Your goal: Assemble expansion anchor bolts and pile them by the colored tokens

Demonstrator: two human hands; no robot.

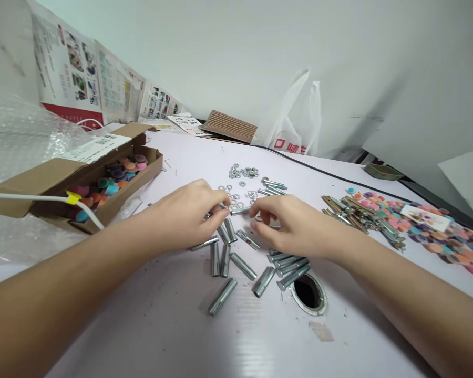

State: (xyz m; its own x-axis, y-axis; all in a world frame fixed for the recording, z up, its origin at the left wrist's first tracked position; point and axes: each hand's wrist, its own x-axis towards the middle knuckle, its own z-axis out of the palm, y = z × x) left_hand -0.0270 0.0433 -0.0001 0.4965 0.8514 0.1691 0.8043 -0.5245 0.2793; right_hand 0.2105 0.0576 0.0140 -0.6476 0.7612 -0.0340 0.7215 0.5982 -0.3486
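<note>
My left hand hovers over the middle of the table, thumb and index finger pinched together. A bit of metal shows at its fingertips, too covered to name. Opposite it, my right hand has curled fingers, and a small ring-like piece shows by its thumb. A thin metal rod is between the two hands; whether either touches it I cannot tell. Metal sleeves lie scattered below the hands, with bolts grouped under my right wrist. Beyond my fingers are washers, nuts and more bolts.
An open cardboard box of coloured discs stands left, beside bubble wrap and a white cable. Assembled anchor bolts and coloured discs spread at right. A round table hole lies near my right forearm. A plastic bag stands behind.
</note>
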